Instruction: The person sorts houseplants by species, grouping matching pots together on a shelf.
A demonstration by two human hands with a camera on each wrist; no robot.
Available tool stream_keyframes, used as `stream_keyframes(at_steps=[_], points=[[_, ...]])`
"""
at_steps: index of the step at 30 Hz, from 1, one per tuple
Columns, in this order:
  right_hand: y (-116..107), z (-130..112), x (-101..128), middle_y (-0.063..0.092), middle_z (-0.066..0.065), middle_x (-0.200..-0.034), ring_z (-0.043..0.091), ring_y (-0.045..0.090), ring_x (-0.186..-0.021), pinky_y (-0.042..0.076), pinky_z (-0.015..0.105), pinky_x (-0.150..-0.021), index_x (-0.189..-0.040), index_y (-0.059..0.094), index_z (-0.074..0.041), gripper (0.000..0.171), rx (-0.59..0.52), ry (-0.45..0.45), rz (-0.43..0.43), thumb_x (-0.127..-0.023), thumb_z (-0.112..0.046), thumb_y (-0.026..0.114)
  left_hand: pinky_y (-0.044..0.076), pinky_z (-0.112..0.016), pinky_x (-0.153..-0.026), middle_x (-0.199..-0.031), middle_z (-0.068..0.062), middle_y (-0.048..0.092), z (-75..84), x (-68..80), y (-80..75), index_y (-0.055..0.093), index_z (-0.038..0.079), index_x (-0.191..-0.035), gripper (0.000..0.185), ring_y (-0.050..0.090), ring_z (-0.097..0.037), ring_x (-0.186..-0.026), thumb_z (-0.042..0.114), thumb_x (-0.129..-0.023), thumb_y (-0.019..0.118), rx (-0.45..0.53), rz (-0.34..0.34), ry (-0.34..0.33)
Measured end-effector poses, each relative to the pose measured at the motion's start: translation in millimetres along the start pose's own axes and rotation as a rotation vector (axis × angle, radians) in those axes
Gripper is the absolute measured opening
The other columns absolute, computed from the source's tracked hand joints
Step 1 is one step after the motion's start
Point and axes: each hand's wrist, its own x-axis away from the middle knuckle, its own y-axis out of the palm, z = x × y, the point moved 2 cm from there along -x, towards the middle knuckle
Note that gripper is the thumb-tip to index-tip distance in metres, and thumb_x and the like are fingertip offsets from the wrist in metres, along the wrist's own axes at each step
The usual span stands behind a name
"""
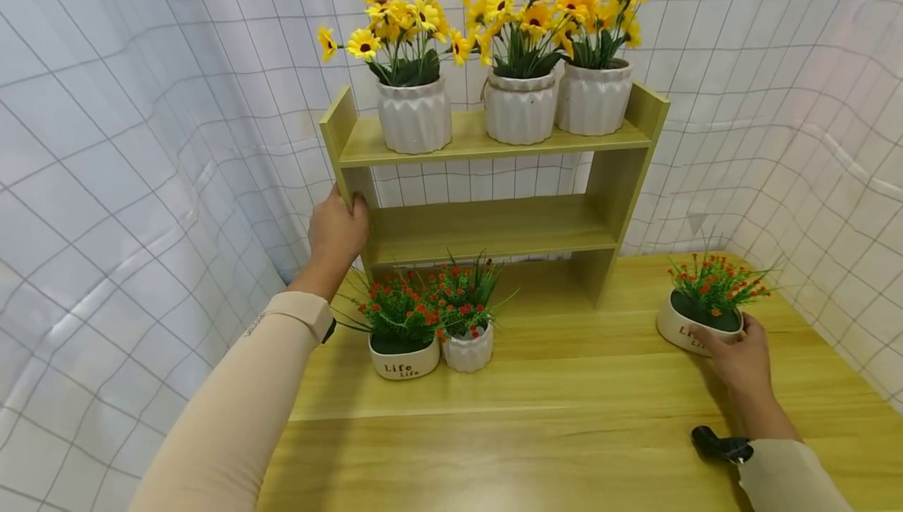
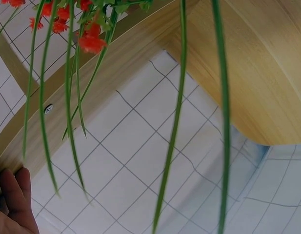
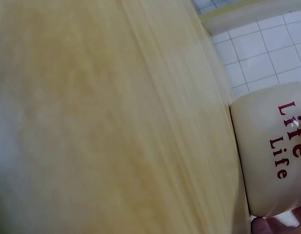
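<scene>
My left hand (image 1: 337, 231) grips the left side panel of a small wooden shelf (image 1: 494, 231), thumb on the inner face. In the left wrist view, its fingers (image 2: 22, 187) lie along that panel. Over on the right, my right hand (image 1: 741, 359) holds an oval cream planter (image 1: 680, 332) with red-flowered greenery, thumb across its front and fingers round its right end. The right wrist view shows that planter's "Life" lettering and its base at the tabletop. Three white fluted pots (image 1: 415, 116) of yellow flowers stand on the shelf's top board.
Before the shelf's lower left stand another oval "Life" planter (image 1: 404, 361) and a white fluted pot (image 1: 469, 349), both with red flowers. They share the wooden table (image 1: 494, 433) with the shelf. White grid-patterned curtain (image 1: 141, 143) surrounds the table's back and sides.
</scene>
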Motion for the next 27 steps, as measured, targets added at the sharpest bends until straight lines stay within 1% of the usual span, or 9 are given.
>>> stream_keyframes(at_steps=[4,6,9,10,12,14,16,22,27], points=[[-1,-1,3,0.016,0.027,-0.159,0.046,0.026,-0.141,0.037,0.052,-0.103,-0.158,0.003,-0.003,0.104,0.014,0.070,0.021,-0.090,-0.051,0.066,0.050,-0.059,-0.072,-0.104,-0.030,0.067,0.7,-0.4,0.2,0.057,0.001,-0.125,0.039,0.066,-0.048,-0.092,0.029,-0.103,0.042,-0.002,-0.006,-0.003],[-2,-1,6,0.018,0.025,-0.159,0.044,0.030,-0.141,0.045,0.036,-0.092,-0.159,0.004,-0.006,0.104,0.014,0.100,0.040,-0.089,-0.053,0.066,0.050,-0.059,-0.072,-0.104,-0.030,0.067,1.0,0.3,0.1,0.057,0.000,-0.125,0.039,0.065,-0.048,-0.092,0.029,-0.103,0.042,0.000,-0.010,-0.003],[-4,-4,10,0.020,0.022,-0.160,0.041,0.032,-0.141,0.043,0.017,-0.075,-0.160,0.007,-0.009,0.103,-0.014,0.121,0.078,-0.088,-0.053,0.066,0.050,-0.059,-0.072,-0.103,-0.030,0.067,0.8,0.6,0.2,0.057,0.000,-0.124,0.038,0.065,-0.048,-0.092,0.028,-0.103,0.042,0.001,-0.008,-0.002],[-4,-5,11,0.021,0.020,-0.160,0.039,0.032,-0.142,0.043,0.014,-0.074,-0.160,0.008,-0.011,0.102,-0.030,0.120,0.090,-0.088,-0.053,0.067,0.050,-0.059,-0.073,-0.103,-0.031,0.067,0.8,0.7,0.1,0.057,0.000,-0.124,0.038,0.065,-0.049,-0.092,0.029,-0.103,0.042,0.001,-0.007,-0.001],[-5,-10,14,0.021,0.016,-0.161,0.035,0.030,-0.144,0.046,0.015,-0.082,-0.160,0.010,-0.014,0.100,-0.062,0.108,0.112,-0.088,-0.051,0.068,0.050,-0.059,-0.072,-0.102,-0.031,0.067,0.7,0.6,-0.4,0.057,0.000,-0.124,0.039,0.065,-0.049,-0.091,0.029,-0.103,0.042,-0.002,-0.002,0.002],[-6,-17,18,0.021,0.011,-0.162,0.031,0.029,-0.145,0.045,0.017,-0.091,-0.160,0.013,-0.018,0.098,-0.077,0.088,0.130,-0.088,-0.049,0.070,0.050,-0.059,-0.071,-0.101,-0.031,0.067,0.1,0.3,-0.2,0.057,0.000,-0.125,0.040,0.065,-0.049,-0.090,0.029,-0.103,0.041,-0.005,0.003,0.006],[-6,-26,22,0.022,0.007,-0.162,0.028,0.029,-0.145,0.043,0.018,-0.095,-0.160,0.015,-0.020,0.095,-0.080,0.053,0.141,-0.088,-0.047,0.071,0.050,-0.059,-0.071,-0.101,-0.031,0.067,-0.5,-0.2,-0.4,0.057,-0.001,-0.125,0.041,0.066,-0.049,-0.089,0.029,-0.103,0.040,-0.008,0.006,0.010],[-8,-61,37,0.031,0.003,-0.156,0.018,0.037,-0.139,0.043,0.007,-0.081,-0.157,0.025,-0.024,0.082,-0.127,-0.088,0.161,-0.090,-0.033,0.073,0.050,-0.059,-0.070,-0.100,-0.032,0.067,-1.9,-1.1,0.1,0.057,-0.001,-0.124,0.041,0.066,-0.049,-0.089,0.030,-0.103,0.040,-0.012,0.007,0.016],[-8,-93,45,0.033,0.003,-0.153,0.014,0.041,-0.136,0.044,0.006,-0.082,-0.156,0.028,-0.022,0.078,-0.181,-0.211,0.143,-0.092,-0.021,0.072,0.050,-0.059,-0.070,-0.101,-0.032,0.067,-1.1,-1.7,0.0,0.057,-0.001,-0.127,0.042,0.066,-0.049,-0.088,0.030,-0.104,0.040,-0.011,0.001,0.015]])
